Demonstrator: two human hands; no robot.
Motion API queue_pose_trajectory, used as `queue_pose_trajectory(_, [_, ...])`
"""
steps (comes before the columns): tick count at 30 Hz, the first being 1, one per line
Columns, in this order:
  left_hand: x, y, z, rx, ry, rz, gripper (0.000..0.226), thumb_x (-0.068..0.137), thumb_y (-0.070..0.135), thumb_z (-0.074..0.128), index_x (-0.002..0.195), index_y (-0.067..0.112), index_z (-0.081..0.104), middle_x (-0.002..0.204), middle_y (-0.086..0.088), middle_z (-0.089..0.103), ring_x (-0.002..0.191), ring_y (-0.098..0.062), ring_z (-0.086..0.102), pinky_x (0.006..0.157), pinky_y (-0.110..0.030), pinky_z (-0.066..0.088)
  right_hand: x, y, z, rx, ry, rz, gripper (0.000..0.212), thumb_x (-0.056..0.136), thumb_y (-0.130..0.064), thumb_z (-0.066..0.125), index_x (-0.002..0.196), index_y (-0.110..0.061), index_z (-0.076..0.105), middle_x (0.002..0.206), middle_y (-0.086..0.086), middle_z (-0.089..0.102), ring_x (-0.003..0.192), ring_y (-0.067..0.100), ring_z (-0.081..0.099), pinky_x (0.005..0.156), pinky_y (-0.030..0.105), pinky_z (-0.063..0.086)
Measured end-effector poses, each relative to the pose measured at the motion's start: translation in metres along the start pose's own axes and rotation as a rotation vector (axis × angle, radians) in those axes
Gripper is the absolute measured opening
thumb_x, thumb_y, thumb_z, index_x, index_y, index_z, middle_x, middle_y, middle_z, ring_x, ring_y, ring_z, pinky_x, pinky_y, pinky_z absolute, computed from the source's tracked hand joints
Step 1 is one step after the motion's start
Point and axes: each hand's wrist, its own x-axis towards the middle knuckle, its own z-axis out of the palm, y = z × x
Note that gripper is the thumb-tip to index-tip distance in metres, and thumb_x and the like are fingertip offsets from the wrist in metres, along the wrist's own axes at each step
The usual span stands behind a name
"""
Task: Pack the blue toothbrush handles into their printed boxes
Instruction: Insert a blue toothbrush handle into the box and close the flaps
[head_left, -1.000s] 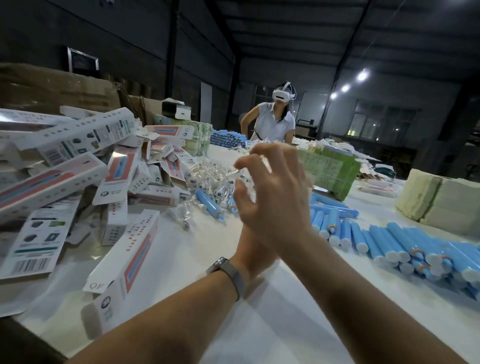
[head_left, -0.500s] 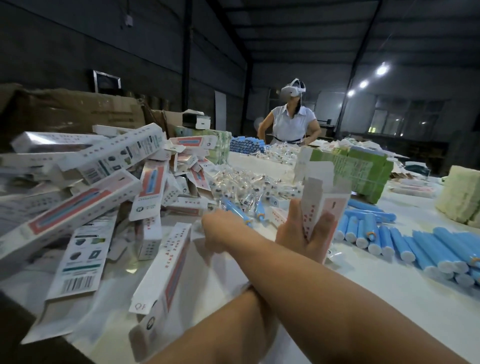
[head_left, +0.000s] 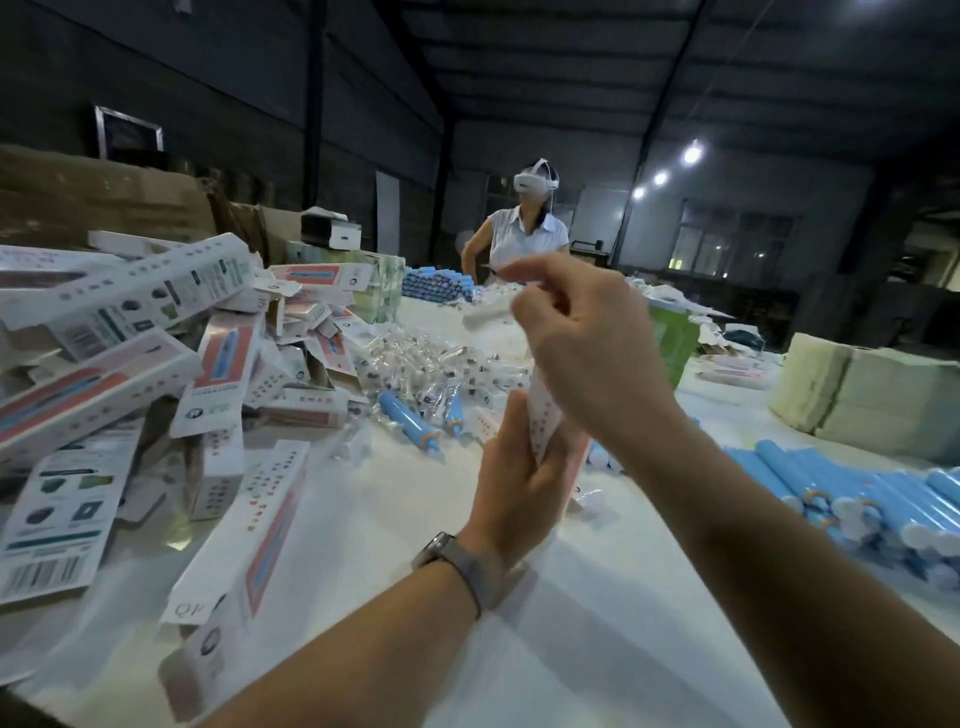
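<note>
While half a second ago our right hand (head_left: 582, 343) reached across to the left under the box, it now sits raised at centre frame above the printed box (head_left: 545, 426), so we judge the top flap is being worked open or shut. Our left hand (head_left: 519, 483) grips the box upright from below, fingers curled round it. The right fingers are bent and drawn together near something white and blurred; whether they pinch it, we cannot tell. Blue toothbrush handles (head_left: 852, 493) lie in rows at the lower right on the white table (head_left: 597, 623).
</note>
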Motion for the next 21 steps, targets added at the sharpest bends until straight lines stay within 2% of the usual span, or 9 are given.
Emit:
queue_pose_trajectory(2, [-0.002,-0.003,0.001,0.020,-0.018,0.011,0.037,0.086,0.055,0.055,0.099,0.020,0.052,0.083,0.005,0.067,0.068,-0.011,0.063,0.058,-0.033,0.051,-0.012,0.012,-0.031,0.048,0.109,0.047,0.017,0.077,-0.026,0.054,0.091,-0.032,0.062,0.051,-0.017,0.048,0.046,-0.001,0.044,0.046,0.009,0.033])
queue_pose_trajectory(4, [-0.002,-0.001,0.003,0.021,-0.029,0.012,0.035,0.086,0.057,0.055,0.097,0.024,0.051,0.077,0.011,0.064,0.061,-0.004,0.058,0.053,-0.022,0.047,-0.019,0.025,-0.053,0.222,0.267,0.113,0.009,0.074,-0.019,0.057,0.080,-0.027,0.056,0.052,-0.012,0.048,0.047,0.002,0.040,0.044,0.018,0.035])
queue_pose_trajectory(6, [-0.001,-0.002,0.002,0.050,-0.033,0.006,0.039,0.084,0.060,0.055,0.098,0.023,0.051,0.076,0.010,0.063,0.058,-0.008,0.058,0.050,-0.025,0.047,-0.021,0.038,-0.068,0.347,0.403,0.197,0.009,0.072,-0.014,0.058,0.070,-0.021,0.054,0.051,-0.010,0.044,0.047,0.009,0.036,0.042,0.023,0.031])
queue_pose_trajectory(7, [-0.001,-0.001,0.002,0.062,-0.033,0.011,0.040,0.084,0.060,0.055,0.098,0.023,0.051,0.078,0.006,0.064,0.058,-0.010,0.059,0.049,-0.027,0.048,-0.021,0.043,-0.072,0.365,0.419,0.230,0.009,0.071,-0.013,0.057,0.066,-0.020,0.053,0.049,-0.009,0.043,0.046,0.010,0.033,0.043,0.023,0.028])
queue_pose_trajectory(11, [-0.003,-0.001,0.003,0.083,-0.038,0.052,0.036,0.086,0.057,0.054,0.099,0.024,0.050,0.079,0.005,0.063,0.059,-0.005,0.059,0.050,-0.026,0.049,-0.022,0.058,-0.068,0.283,0.238,0.314,0.007,0.065,-0.017,0.056,0.062,-0.014,0.051,0.049,-0.004,0.038,0.046,0.014,0.029,0.049,0.026,0.025])
queue_pose_trajectory(14, [-0.002,-0.003,0.003,0.113,-0.040,0.070,0.033,0.086,0.055,0.055,0.099,0.026,0.051,0.082,0.007,0.064,0.062,-0.004,0.061,0.052,-0.025,0.049,-0.018,0.061,-0.069,0.259,0.229,0.343,0.008,0.064,-0.021,0.058,0.064,-0.015,0.053,0.046,-0.009,0.041,0.045,0.012,0.032,0.049,0.028,0.028])
queue_pose_trajectory(16, [-0.003,-0.004,0.004,0.149,-0.060,0.066,0.037,0.086,0.058,0.055,0.099,0.024,0.049,0.081,0.009,0.065,0.063,-0.007,0.062,0.054,-0.031,0.052,-0.015,0.065,-0.073,0.241,0.230,0.336,0.008,0.065,-0.022,0.060,0.066,-0.016,0.056,0.047,-0.010,0.045,0.045,0.011,0.035,0.050,0.030,0.031])
queue_pose_trajectory(19, [-0.006,-0.005,0.004,0.195,-0.104,0.088,0.036,0.087,0.060,0.054,0.099,0.026,0.047,0.080,0.011,0.064,0.062,-0.011,0.061,0.052,-0.033,0.050,-0.017,0.071,-0.070,0.198,0.179,0.333,0.010,0.073,-0.015,0.066,0.069,-0.018,0.058,0.050,-0.010,0.051,0.046,0.009,0.041,0.049,0.029,0.034])
queue_pose_trajectory(21, [-0.007,-0.005,0.004,0.203,-0.117,0.102,0.038,0.088,0.060,0.054,0.101,0.025,0.047,0.084,0.008,0.064,0.065,-0.013,0.062,0.055,-0.039,0.050,-0.019,0.074,-0.065,0.142,0.136,0.331,0.012,0.077,-0.012,0.068,0.075,-0.020,0.059,0.059,-0.006,0.058,0.052,0.011,0.049,0.053,0.031,0.042])
